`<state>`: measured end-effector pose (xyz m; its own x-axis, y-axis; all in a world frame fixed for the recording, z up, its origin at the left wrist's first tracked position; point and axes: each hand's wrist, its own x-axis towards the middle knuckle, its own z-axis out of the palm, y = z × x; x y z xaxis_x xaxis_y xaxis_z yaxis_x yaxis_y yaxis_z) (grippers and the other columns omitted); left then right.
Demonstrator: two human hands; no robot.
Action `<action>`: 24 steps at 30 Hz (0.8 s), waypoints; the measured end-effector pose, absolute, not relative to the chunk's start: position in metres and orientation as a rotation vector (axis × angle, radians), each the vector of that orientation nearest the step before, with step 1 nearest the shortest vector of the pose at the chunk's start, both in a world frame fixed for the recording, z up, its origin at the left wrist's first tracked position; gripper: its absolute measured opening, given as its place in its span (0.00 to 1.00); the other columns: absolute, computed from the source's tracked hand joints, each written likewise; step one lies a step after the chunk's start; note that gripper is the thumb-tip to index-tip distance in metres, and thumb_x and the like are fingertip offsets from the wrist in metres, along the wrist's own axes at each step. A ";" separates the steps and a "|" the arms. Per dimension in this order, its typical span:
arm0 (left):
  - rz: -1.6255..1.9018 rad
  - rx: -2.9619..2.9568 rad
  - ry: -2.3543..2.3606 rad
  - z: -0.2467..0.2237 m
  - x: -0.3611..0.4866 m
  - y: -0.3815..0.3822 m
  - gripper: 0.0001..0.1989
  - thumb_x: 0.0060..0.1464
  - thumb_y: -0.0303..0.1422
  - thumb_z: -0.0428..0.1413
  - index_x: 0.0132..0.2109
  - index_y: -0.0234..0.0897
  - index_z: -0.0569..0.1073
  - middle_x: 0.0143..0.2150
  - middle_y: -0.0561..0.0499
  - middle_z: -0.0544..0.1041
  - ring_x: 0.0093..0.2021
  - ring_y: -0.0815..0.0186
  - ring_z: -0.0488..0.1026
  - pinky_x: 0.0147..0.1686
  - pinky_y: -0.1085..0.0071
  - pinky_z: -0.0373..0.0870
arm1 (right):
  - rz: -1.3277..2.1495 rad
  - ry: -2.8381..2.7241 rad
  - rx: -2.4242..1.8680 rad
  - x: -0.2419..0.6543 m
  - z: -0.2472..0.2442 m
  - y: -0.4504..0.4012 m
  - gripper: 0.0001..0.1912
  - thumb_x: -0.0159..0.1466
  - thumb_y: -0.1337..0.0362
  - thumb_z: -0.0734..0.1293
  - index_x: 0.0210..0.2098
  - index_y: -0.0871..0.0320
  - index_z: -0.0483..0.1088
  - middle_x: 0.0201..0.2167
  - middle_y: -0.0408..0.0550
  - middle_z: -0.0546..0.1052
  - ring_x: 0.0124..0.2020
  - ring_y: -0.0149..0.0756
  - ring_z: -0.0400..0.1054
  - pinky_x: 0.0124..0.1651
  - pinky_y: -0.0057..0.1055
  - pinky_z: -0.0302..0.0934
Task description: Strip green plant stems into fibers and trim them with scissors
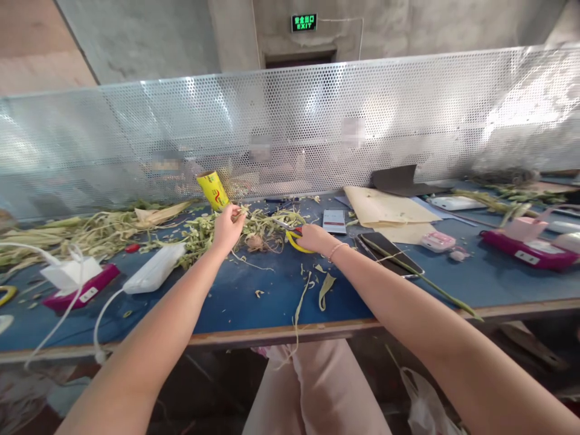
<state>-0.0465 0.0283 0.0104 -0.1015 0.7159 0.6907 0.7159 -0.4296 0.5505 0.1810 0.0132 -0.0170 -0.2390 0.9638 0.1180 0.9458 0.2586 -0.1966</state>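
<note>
My right hand (312, 237) is closed round the yellow-and-red handles of a pair of scissors (296, 241), whose metal blades point left into a pile of pale green dried plant strips (272, 225). My left hand (229, 223) reaches into the same pile from the left, its fingers pinched on some of the strips. Just behind that hand a yellow printed cylinder (212, 190) with an open top leans slightly. Loose strips (325, 291) lie in front of the scissors, and one long strip hangs over the table's edge.
A white power bank (154, 269) and a magenta power strip (81, 289) with cables lie left. To the right are a black phone (389, 254) with a green stem across it, brown paper (389, 208), a small pink case (437, 241) and another magenta strip (528, 249). A perforated metal screen (308, 127) stands behind.
</note>
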 end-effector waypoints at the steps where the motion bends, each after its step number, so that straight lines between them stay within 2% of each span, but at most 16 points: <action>1: 1.604 2.085 1.699 0.011 -0.047 0.029 0.09 0.44 0.33 0.53 0.35 0.36 0.67 0.32 0.49 0.74 0.34 0.65 0.71 0.39 0.67 0.66 | 0.099 -2.270 -1.790 0.181 -0.016 0.012 0.16 0.57 0.60 0.57 0.36 0.66 0.68 0.36 0.63 0.74 0.41 0.46 0.69 0.37 0.31 0.61; 8: 1.490 2.104 1.747 0.014 -0.051 0.028 0.07 0.44 0.33 0.53 0.33 0.35 0.70 0.33 0.47 0.76 0.36 0.63 0.73 0.40 0.67 0.67 | 0.027 -1.958 -1.679 0.191 -0.005 0.013 0.25 0.58 0.48 0.56 0.39 0.66 0.61 0.36 0.62 0.73 0.40 0.47 0.68 0.39 0.34 0.59; 10: 1.480 2.178 1.765 0.015 -0.053 0.028 0.08 0.44 0.32 0.53 0.34 0.35 0.71 0.34 0.46 0.77 0.37 0.62 0.73 0.41 0.67 0.67 | -0.070 -1.951 -1.528 0.192 -0.006 0.013 0.24 0.56 0.48 0.58 0.40 0.64 0.60 0.38 0.61 0.72 0.42 0.46 0.66 0.42 0.34 0.59; 16: 1.456 2.241 1.776 0.011 -0.059 0.029 0.09 0.43 0.29 0.54 0.34 0.34 0.73 0.34 0.45 0.77 0.37 0.61 0.74 0.42 0.67 0.67 | -0.221 -2.164 -1.285 0.180 -0.012 0.002 0.21 0.57 0.52 0.59 0.40 0.63 0.59 0.36 0.57 0.71 0.41 0.43 0.65 0.43 0.34 0.57; 24: 1.540 2.142 1.713 0.009 -0.054 0.030 0.08 0.42 0.28 0.55 0.33 0.35 0.73 0.32 0.49 0.77 0.35 0.65 0.74 0.41 0.69 0.68 | -0.263 -2.170 -1.353 0.172 -0.015 -0.006 0.24 0.57 0.50 0.58 0.42 0.65 0.58 0.40 0.60 0.70 0.45 0.45 0.63 0.47 0.36 0.56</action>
